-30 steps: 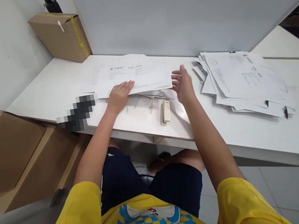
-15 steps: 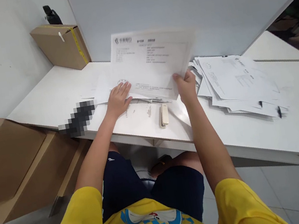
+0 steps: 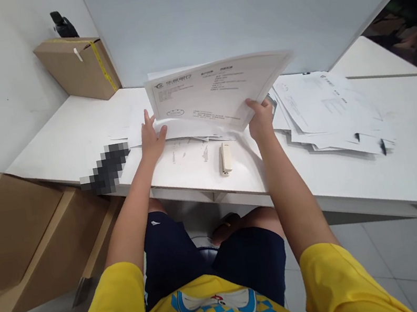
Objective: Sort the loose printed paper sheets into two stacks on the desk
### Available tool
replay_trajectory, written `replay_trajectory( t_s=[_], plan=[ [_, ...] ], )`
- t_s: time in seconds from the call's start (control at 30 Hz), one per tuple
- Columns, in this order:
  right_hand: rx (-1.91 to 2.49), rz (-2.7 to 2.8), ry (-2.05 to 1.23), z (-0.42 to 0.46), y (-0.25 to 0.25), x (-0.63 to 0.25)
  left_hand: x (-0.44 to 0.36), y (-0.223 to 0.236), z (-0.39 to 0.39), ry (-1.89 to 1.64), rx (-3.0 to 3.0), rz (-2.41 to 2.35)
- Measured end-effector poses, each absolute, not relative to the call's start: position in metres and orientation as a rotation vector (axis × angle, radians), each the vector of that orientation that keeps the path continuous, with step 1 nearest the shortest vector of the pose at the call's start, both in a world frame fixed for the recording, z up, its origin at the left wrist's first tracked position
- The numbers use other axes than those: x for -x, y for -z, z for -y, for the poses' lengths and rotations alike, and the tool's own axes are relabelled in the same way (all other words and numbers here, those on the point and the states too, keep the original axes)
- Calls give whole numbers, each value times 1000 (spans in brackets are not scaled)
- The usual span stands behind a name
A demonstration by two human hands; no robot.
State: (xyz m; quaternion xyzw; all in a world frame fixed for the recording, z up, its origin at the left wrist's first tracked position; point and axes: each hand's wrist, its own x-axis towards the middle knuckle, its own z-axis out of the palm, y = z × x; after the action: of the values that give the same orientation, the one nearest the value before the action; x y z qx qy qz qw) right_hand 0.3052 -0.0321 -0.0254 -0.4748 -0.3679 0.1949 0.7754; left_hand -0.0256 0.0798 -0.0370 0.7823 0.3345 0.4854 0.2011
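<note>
A printed sheet of paper (image 3: 206,95) is raised and bowed above the desk, its right edge pinched in my right hand (image 3: 260,118). Whether more than one sheet is in that grip, I cannot tell. Close to the sheet's left edge is my left hand (image 3: 153,138), fingers spread, over white papers (image 3: 183,127) lying flat beneath. A cream stapler (image 3: 225,159) rests on the desk between my forearms, near the front edge. To the right of my right hand lies an uneven pile of printed sheets (image 3: 320,105).
The white desk (image 3: 356,179) backs onto a grey partition (image 3: 208,12). A brown cardboard box (image 3: 77,68) stands at its far left. A blurred-out dark item (image 3: 108,167) lies by the front edge. Larger cartons (image 3: 8,226) stand at lower left.
The raised sheet has tipped and bowed, its top edge lower than before. My left hand has moved left, off the printed face, with fingers spread. My right hand keeps its pinch.
</note>
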Motion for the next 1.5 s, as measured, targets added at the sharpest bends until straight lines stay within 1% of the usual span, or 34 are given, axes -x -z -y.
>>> replay_trajectory(
  t_s=[0.07, 0.17, 0.37, 0.5, 0.7, 0.9, 1.07, 1.33, 1.5],
  plan=[
    [1020, 767, -438, 31, 27, -306, 26, 38, -82, -1316, -2164, -888],
    [996, 752, -452, 33, 24, -307, 27, 34, -76, -1347, -2193, -881],
    [980, 851, -575, 40, 15, -302, 29, 28, -65, -1474, -2229, -979],
    [945, 818, -635, 39, 17, -294, 29, 30, -67, -1474, -2220, -1039],
    [934, 751, -584, 32, 26, -288, 29, 32, -71, -1448, -2125, -1043],
    [902, 806, -450, 32, 20, -290, 28, 31, -70, -1472, -2075, -1034],
    [962, 860, -488, 32, 25, -282, 28, 31, -73, -1502, -2018, -1042],
    [1011, 737, -531, 25, 40, -274, 28, 33, -78, -1482, -2021, -988],
    [1035, 754, -533, 20, 47, -275, 27, 32, -75, -1453, -2058, -957]
  ],
)
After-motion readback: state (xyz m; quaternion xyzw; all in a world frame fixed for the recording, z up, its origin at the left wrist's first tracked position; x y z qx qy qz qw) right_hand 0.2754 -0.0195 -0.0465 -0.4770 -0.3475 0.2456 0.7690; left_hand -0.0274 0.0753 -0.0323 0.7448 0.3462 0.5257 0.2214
